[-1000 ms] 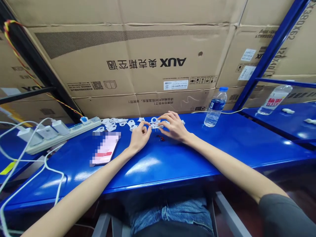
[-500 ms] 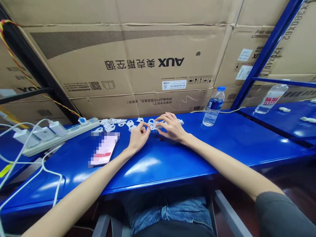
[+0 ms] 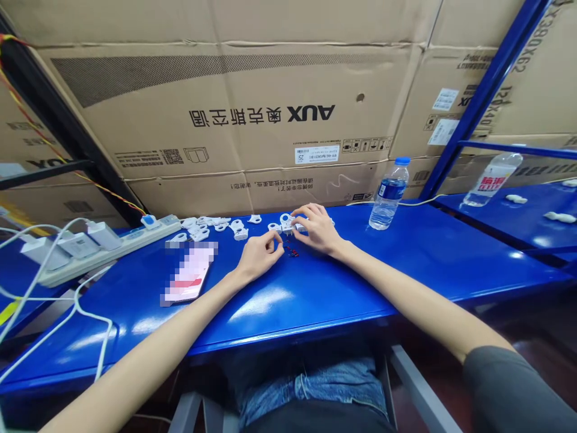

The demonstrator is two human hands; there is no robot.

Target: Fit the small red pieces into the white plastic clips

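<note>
The right hand (image 3: 318, 231) rests on the blue surface (image 3: 406, 258) with its fingers curled over a small white plastic part (image 3: 285, 225), pinning it near the back edge. The left hand (image 3: 259, 255) sits just beside it, thumb and forefinger pinched together; whether something tiny is caught between them I cannot tell from here. Between the two hands lie a few small red pieces (image 3: 291, 251), loose on the surface and close to the left fingertips.

As I see it, the main risk is those red bits: they are tiny and unsecured, and a brush from either wrist could flick them off the glossy top and onto the floor. The white part is held only by light finger pressure, so a push from the left could make it skate away or tip.

To the left of the hands more white parts (image 3: 211, 225) lie scattered in a loose row near the cardboard boxes (image 3: 252, 120), easily knocked together by a reaching arm. A phone (image 3: 187, 276) lies flat nearer the left forearm, and beyond it a power strip (image 3: 112, 246) with chargers and white cables (image 3: 81, 300) trailing over the edge; a snagged cable could drag things along. On the right a water bottle (image 3: 387, 195) stands upright, well apart from the hands, though an elbow swing might topple it.
</note>
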